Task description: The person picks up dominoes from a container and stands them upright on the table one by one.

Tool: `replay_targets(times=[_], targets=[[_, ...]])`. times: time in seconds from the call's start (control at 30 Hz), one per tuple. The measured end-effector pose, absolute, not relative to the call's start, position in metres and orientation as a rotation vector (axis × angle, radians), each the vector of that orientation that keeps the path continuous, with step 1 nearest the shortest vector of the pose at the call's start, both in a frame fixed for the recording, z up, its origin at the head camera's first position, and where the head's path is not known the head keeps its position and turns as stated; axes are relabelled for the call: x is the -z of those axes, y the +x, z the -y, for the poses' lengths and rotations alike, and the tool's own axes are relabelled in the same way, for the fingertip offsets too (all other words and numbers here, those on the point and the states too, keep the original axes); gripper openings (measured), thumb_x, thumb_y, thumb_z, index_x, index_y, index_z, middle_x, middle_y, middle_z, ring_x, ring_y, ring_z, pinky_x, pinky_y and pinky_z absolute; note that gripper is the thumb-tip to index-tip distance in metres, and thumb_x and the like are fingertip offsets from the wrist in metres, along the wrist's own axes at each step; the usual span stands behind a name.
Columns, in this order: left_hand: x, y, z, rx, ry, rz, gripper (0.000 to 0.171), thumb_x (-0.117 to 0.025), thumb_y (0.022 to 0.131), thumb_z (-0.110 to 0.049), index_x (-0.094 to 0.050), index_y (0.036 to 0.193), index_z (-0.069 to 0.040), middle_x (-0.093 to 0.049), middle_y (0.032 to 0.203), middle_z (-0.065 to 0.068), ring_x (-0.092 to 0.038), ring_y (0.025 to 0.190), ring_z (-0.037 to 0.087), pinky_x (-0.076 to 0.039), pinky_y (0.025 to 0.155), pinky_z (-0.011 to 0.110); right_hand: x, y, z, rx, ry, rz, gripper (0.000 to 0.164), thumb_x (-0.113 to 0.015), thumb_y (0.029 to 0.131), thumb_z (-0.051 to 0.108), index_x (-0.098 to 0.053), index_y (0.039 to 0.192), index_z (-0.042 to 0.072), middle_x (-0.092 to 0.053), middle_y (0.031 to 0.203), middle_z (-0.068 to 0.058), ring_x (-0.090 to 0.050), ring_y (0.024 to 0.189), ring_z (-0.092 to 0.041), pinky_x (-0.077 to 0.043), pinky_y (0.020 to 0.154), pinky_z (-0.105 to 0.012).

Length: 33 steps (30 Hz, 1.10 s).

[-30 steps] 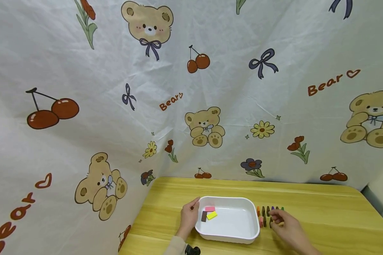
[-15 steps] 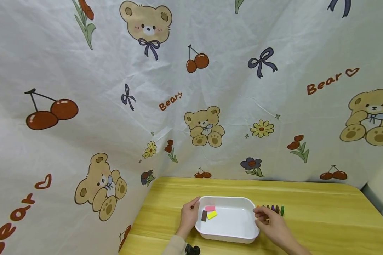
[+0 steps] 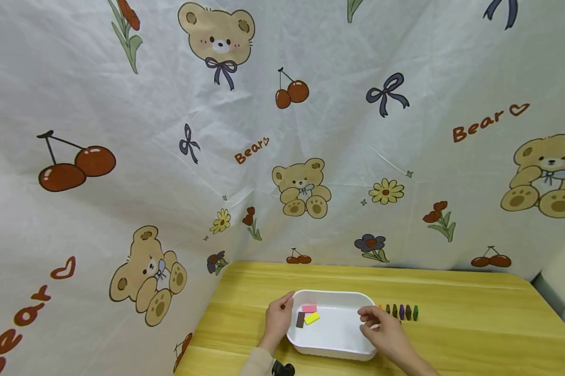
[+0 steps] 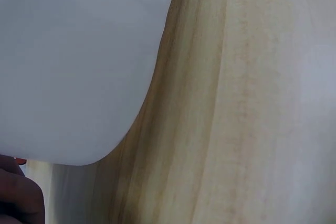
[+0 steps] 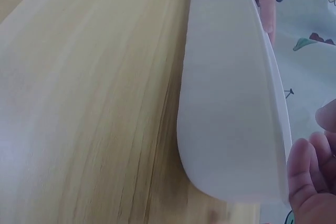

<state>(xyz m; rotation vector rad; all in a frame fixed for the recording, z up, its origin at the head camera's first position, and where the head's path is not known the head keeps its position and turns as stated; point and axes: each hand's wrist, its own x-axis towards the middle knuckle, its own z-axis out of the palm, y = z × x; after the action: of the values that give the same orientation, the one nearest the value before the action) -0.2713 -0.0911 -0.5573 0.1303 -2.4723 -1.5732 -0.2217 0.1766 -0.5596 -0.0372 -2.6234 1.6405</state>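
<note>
Left hand (image 3: pixel 279 317) here, fingers bent in grip, knuckles turned up toward head camera! Left wrist (image 3: pixel 267 344) angled upward and inward, out of beige sleeve (image 3: pixel 256 363). Over to right hand (image 3: pixel 381 328): fingers bent, thumb below forefinger, small gap between tips; anything pinched there, can't tell. Right forearm (image 3: pixel 411 357) slants in from lower right. Hands well apart.

The right hand (image 3: pixel 384 331) partly hides the white tray (image 3: pixel 329 352).
</note>
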Motion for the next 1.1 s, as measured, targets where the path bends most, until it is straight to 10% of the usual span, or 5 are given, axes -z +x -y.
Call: replay_targets(times=[1.1], targets=[[0.561, -0.270, 0.087, 1.535, 0.154, 2.481, 0.029, -0.059, 0.105, -0.017, -0.073, 0.127, -0.004, -0.071, 0.129, 0.018, -0.067, 0.116, 0.033, -0.058, 0.099, 0.047, 0.567, -0.232, -0.149, -1.572, -0.030, 2.609, 0.019, -0.073, 0.084, -0.001, -0.072, 0.100, 0.007, -0.067, 0.087, 0.001, -0.058, 0.079, -0.007, -0.051, 0.067, -0.021]])
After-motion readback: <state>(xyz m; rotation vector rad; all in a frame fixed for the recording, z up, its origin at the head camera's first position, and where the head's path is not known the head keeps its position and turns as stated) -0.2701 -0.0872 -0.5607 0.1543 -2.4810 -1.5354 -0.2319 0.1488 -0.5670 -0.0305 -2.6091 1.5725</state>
